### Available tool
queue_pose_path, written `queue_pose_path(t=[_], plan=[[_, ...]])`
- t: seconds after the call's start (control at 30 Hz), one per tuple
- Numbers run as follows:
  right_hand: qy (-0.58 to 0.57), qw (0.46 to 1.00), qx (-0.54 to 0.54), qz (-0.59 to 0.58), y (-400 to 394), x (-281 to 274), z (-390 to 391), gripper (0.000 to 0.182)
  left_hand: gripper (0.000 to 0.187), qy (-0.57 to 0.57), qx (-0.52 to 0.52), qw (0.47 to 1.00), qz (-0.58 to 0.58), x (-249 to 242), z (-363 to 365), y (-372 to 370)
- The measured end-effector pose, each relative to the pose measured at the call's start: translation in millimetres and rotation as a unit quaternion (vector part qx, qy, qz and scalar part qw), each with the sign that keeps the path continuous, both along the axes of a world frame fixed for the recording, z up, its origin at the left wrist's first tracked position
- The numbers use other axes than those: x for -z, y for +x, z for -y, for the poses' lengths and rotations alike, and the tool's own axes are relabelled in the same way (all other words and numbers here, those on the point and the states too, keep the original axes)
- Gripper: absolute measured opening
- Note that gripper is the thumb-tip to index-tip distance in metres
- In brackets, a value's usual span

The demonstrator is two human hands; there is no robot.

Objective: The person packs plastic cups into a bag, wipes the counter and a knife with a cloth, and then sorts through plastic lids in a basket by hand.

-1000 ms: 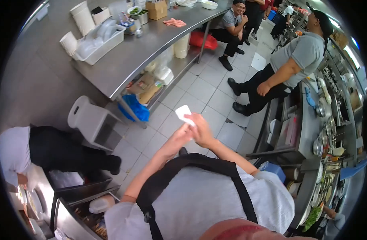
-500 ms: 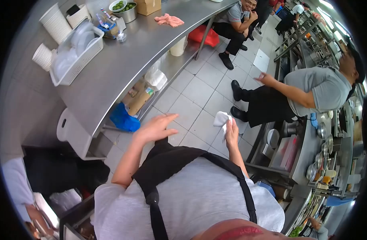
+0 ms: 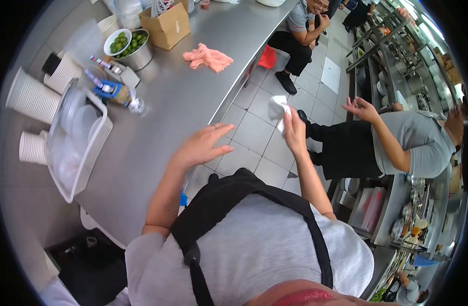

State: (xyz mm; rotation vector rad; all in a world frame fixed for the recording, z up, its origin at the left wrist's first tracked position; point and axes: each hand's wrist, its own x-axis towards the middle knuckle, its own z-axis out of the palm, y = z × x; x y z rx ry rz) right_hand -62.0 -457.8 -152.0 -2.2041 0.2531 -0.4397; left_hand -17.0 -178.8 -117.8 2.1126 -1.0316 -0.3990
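Note:
My right hand [image 3: 295,131] is closed round a crumpled white tissue [image 3: 278,107], which sticks up past the fingers and is held clear over the tiled floor. My left hand [image 3: 206,145] is empty, with fingers stretched out and thumb apart. It hovers by the front edge of the steel counter [image 3: 157,120]. On the counter beyond it lies a crumpled pink cloth [image 3: 207,57].
A white basket [image 3: 97,143] of plastic lids, stacked paper cups [image 3: 35,97], a steel pot [image 3: 141,60] of green limes and a cardboard box [image 3: 167,26] stand on the counter. One person [image 3: 397,137] stands at right; another [image 3: 297,38] sits farther off.
The view has moved forward along the counter, bringing the pink cloth and limes nearer. Both hands have risen slightly; the right still holds the tissue. The standing person's hand has lifted.

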Motion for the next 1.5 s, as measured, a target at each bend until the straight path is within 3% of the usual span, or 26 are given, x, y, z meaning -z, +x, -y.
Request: queue_pose_path(t=[0.2, 0.27, 0.33, 0.43, 0.53, 0.7, 0.77, 0.87, 0.93, 1.0, 1.1, 1.13, 1.17, 1.2, 1.23, 1.27, 1.33, 1.37, 1.43, 1.47, 1.5], plan=[[-0.124, 0.98, -0.035, 0.152, 169, -7, 50, 0.03, 0.053, 0.019, -0.02, 0.997, 0.073, 14, 32, 75], [-0.169, 0.973, -0.054, 0.147, 227, 6, 55, 0.034, 0.052, 0.028, -0.065, 0.996, 0.046, 15, 39, 94], [-0.263, 0.959, -0.079, 0.065, 273, 16, 45, 0.04, 0.051, 0.034, -0.108, 0.992, 0.055, 16, 48, 111], [-0.38, 0.904, -0.197, -0.009, 324, 64, 32, 0.05, 0.051, 0.065, -0.184, 0.98, 0.04, 13, 62, 132], [-0.392, 0.893, -0.222, -0.02, 366, 68, 44, 0.052, 0.051, 0.097, -0.232, 0.967, 0.039, 5, 75, 150], [-0.394, 0.907, -0.138, -0.052, 459, 68, 90, 0.05, 0.05, 0.142, -0.268, 0.951, 0.05, -1, 92, 177], [-0.384, 0.917, -0.097, -0.048, 504, 73, 109, 0.047, 0.048, 0.097, -0.298, 0.949, 0.035, 1, 93, 175], [-0.375, 0.927, -0.024, -0.012, 572, 80, 129, 0.042, 0.044, 0.117, -0.346, 0.93, 0.033, 4, 87, 166], [-0.334, 0.942, -0.021, 0.009, 613, 85, 131, 0.036, 0.039, 0.111, -0.37, 0.922, 0.029, 4, 81, 158], [-0.315, 0.947, -0.056, 0.019, 641, 89, 109, 0.041, 0.035, 0.057, -0.453, 0.889, -0.023, 9, 74, 151], [-0.337, 0.922, -0.193, 0.0, 643, 72, 26, 0.041, 0.037, 0.103, -0.463, 0.88, 0.015, 9, 72, 157], [-0.277, 0.936, -0.213, 0.046, 641, 92, 0, 0.04, 0.037, 0.107, -0.463, 0.88, 0.01, 8, 74, 162], [-0.312, 0.906, -0.268, 0.103, 624, 94, -16, 0.041, 0.039, 0.107, -0.445, 0.889, 0.03, 7, 78, 174], [-0.27, 0.918, -0.279, 0.083, 597, 85, -32, 0.04, 0.042, 0.104, -0.423, 0.899, 0.048, 8, 82, 185], [-0.296, 0.896, -0.328, 0.033, 564, 64, -40, 0.037, 0.042, 0.1, -0.413, 0.904, 0.045, 10, 86, 195], [-0.29, 0.883, -0.342, 0.137, 543, 96, -51, 0.034, 0.047, 0.096, -0.414, 0.902, 0.074, 14, 92, 206], [-0.308, 0.818, -0.469, 0.128, 485, 92, -55, 0.038, 0.053, 0.081, -0.398, 0.908, 0.106, 22, 104, 227], [-0.296, 0.789, -0.491, 0.219, 461, 95, -45, 0.042, 0.058, 0.104, -0.407, 0.898, 0.13, 30, 107, 235], [-0.289, 0.82, -0.469, 0.157, 461, 82, -1, 0.042, 0.063, 0.12, -0.401, 0.895, 0.157, 48, 113, 245], [-0.268, 0.839, -0.463, 0.103, 460, 75, 20, 0.042, 0.065, 0.186, -0.407, 0.882, 0.147, 58, 112, 245], [-0.298, 0.87, -0.389, 0.057, 469, 69, 47, 0.041, 0.068, 0.252, -0.415, 0.863, 0.139, 63, 111, 246]])
